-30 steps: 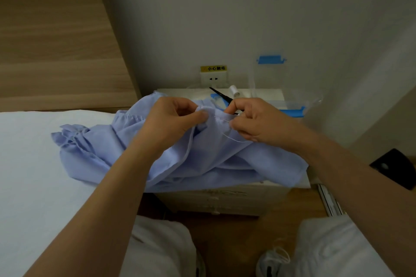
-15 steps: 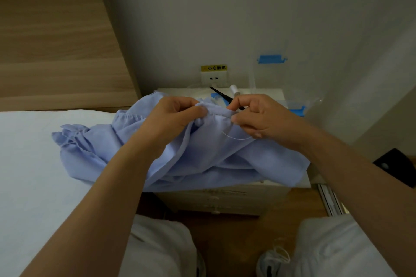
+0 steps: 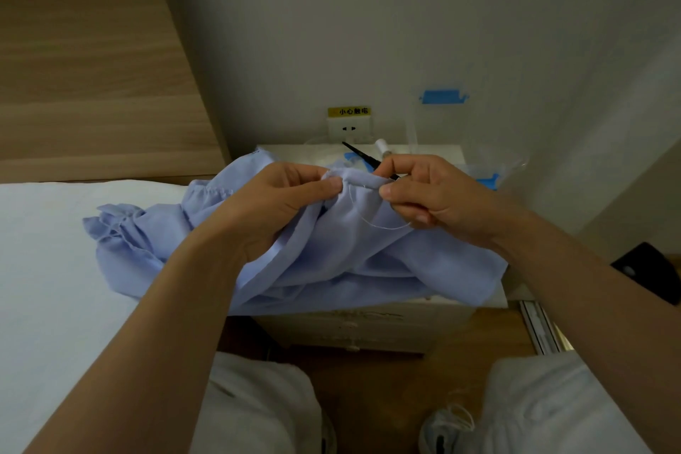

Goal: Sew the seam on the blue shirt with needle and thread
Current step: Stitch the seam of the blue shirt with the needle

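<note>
Currently: left hand (image 3: 280,203) pinches shirt (image 3: 350,254) seam; right hand (image 3: 435,195) pinches it alongside, needle unseen. Thread (image 3: 372,222) loops slack; best drawn snug, fold taut.

We see lots of blue and white here.
Our shirt (image 3: 331,262) is plain light blue, and the thread (image 3: 372,223) on it is white. The sheet (image 3: 55,269) is white. The headboard (image 3: 92,48) is light brown wood with soft stripes. The sticker (image 3: 349,111) is yellow with black letters, and the socket (image 3: 349,129) is white. The thin tool (image 3: 363,155) is black, the tape (image 3: 443,96) is blue, and our trousers (image 3: 258,409) are white.
</note>
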Motion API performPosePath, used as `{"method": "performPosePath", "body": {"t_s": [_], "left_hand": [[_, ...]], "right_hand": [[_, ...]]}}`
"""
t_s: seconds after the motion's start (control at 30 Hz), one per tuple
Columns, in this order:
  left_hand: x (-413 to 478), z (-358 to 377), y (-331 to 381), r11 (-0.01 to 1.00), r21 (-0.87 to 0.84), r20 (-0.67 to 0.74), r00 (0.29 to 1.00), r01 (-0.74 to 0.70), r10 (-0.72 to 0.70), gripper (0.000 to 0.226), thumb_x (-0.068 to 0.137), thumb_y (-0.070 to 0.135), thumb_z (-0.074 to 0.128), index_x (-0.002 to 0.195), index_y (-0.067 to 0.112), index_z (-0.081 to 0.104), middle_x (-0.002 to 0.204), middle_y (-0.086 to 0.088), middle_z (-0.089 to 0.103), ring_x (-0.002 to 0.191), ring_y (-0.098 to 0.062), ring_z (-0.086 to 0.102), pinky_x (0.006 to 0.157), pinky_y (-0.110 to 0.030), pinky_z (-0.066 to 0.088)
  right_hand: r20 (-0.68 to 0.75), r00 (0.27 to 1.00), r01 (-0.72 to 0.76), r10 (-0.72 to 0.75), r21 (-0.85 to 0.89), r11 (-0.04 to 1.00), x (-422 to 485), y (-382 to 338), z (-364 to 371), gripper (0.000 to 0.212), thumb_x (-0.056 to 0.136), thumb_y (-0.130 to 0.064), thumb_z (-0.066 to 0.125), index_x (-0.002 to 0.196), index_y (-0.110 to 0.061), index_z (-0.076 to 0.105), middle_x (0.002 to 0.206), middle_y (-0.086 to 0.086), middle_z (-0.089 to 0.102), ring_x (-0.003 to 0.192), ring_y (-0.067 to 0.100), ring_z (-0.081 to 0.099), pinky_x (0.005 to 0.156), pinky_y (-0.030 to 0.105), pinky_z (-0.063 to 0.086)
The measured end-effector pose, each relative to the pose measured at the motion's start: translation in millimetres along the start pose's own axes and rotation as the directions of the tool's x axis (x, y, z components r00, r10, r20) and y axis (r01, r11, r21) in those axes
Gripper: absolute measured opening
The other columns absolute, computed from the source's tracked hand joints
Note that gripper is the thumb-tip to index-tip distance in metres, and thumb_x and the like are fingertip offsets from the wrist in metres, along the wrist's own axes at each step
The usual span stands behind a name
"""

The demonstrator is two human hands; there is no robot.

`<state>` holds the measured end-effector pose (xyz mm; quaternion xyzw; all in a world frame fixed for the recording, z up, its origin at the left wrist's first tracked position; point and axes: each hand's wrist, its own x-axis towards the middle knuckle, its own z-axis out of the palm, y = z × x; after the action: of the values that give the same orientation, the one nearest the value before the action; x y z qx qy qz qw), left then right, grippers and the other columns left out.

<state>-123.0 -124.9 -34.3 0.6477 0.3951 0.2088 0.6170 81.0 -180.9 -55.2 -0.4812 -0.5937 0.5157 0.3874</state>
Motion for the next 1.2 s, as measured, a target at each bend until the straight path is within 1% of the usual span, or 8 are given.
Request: {"method": "performPosePath", "body": {"t_s": [0.27,0.47,0.6,0.77,0.9,1.0,1.07,1.2], "left_hand": [[2,5,-2,0.999,-0.036,0.035,0.999,0.036,-0.035,0.017,0.091,0.019,0.053,0.089,0.013,0.069,0.076,0.000,0.072,0.071,-0.008,0.067,0.064,-0.016,0.053],[3,0,-2,0.998,-0.063,0.058,0.998,0.020,-0.016,0.028,0.080,0.029,0.058,0.097,0.008,0.067,0.092,-0.010,0.070,0.084,-0.017,0.065,0.075,-0.022,0.054],[1,7,-2,1.000,-0.027,0.092,0.996,0.013,-0.010,0.027,0.081,0.026,0.059,0.100,0.007,0.067,0.086,-0.006,0.071,0.080,-0.012,0.065,0.072,-0.017,0.054],[0,7,5,0.993,0.080,0.039,0.996,-0.086,0.083,0.015,0.093,0.010,0.052,0.082,0.008,0.062,0.061,0.010,0.065,0.060,0.001,0.061,0.058,-0.008,0.047],[1,9,3,0.985,0.111,-0.021,0.990,-0.135,0.139,0.017,0.094,0.016,0.055,0.080,0.016,0.065,0.064,0.011,0.067,0.063,0.002,0.062,0.059,-0.010,0.046],[4,10,1,0.980,0.150,-0.129,0.980,-0.131,0.150,0.018,0.092,0.022,0.058,0.077,0.020,0.067,0.062,0.012,0.066,0.061,0.002,0.061,0.057,-0.009,0.045],[6,11,0,0.978,0.172,-0.185,0.971,-0.119,0.151,0.019,0.092,0.025,0.059,0.075,0.021,0.068,0.060,0.012,0.066,0.059,0.003,0.061,0.055,-0.009,0.044],[5,17,0,0.973,0.198,-0.171,0.973,-0.119,0.154,0.022,0.091,0.025,0.060,0.073,0.017,0.068,0.053,0.011,0.063,0.053,0.003,0.057,0.051,-0.008,0.041]], "right_hand": [[0.065,0.998,0.007,-0.012,0.069,0.998,2,2,3,0.017,0.098,-0.005,0.047,0.083,-0.013,0.050,0.044,-0.005,0.040,0.040,0.006,0.028,0.043,0.016,0.026],[0.012,0.999,0.050,-0.051,0.072,0.996,4,4,4,0.019,0.088,-0.025,0.056,0.084,-0.008,0.049,0.046,-0.002,0.048,0.040,0.007,0.032,0.042,0.017,0.028],[0.003,0.997,0.080,-0.080,0.063,0.995,5,5,7,0.020,0.085,-0.030,0.058,0.081,-0.011,0.051,0.048,0.002,0.053,0.041,0.011,0.034,0.042,0.018,0.028],[-0.098,0.992,0.080,-0.075,0.045,0.996,7,6,6,0.025,0.081,-0.034,0.060,0.080,-0.012,0.050,0.043,-0.003,0.050,0.039,0.009,0.032,0.042,0.019,0.026],[-0.137,0.988,0.075,-0.071,0.028,0.997,9,7,8,0.017,0.084,-0.028,0.063,0.086,-0.013,0.055,0.052,0.002,0.059,0.041,0.009,0.039,0.043,0.018,0.033],[-0.329,0.927,0.158,-0.180,-0.090,0.983,11,5,9,0.023,0.083,-0.024,0.072,0.101,-0.019,0.057,0.084,0.000,0.065,0.053,0.010,0.048,0.054,0.016,0.042],[-0.409,0.849,0.253,-0.335,-0.241,0.937,11,4,9,0.021,0.084,-0.022,0.074,0.099,-0.020,0.060,0.091,-0.008,0.060,0.057,0.019,0.045,0.059,0.018,0.044],[-0.293,0.799,0.373,-0.525,-0.443,0.815,12,4,14,0.007,0.086,-0.019,0.072,0.088,-0.013,0.068,0.081,-0.003,0.058,0.059,0.020,0.047,0.057,0.026,0.043]]}}
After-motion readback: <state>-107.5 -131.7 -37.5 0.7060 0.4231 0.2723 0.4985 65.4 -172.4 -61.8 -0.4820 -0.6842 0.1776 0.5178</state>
